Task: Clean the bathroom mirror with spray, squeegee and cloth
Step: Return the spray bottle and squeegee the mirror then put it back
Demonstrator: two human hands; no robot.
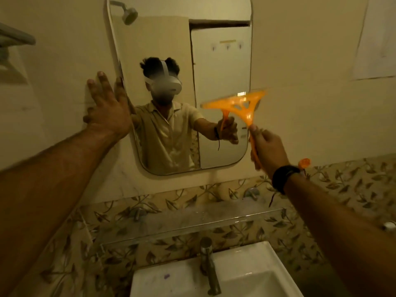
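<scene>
The bathroom mirror (222, 67) hangs on the wall above the basin, tall with rounded corners. My left hand (107, 108) rests flat on the wall at the mirror's left edge, fingers spread, holding nothing. In my right hand (267, 148) is an orange squeegee (242, 106), gripped by its handle. Its blade lies against the right part of the glass, tilted up to the right, blurred by motion. No spray bottle or cloth is in view.
A clear glass shelf (192, 219) runs under the mirror. Below it stand a metal tap (209, 264) and a white basin (252, 273). A rack (15, 39) sticks out at upper left. A paper sheet (379, 39) hangs on the right wall.
</scene>
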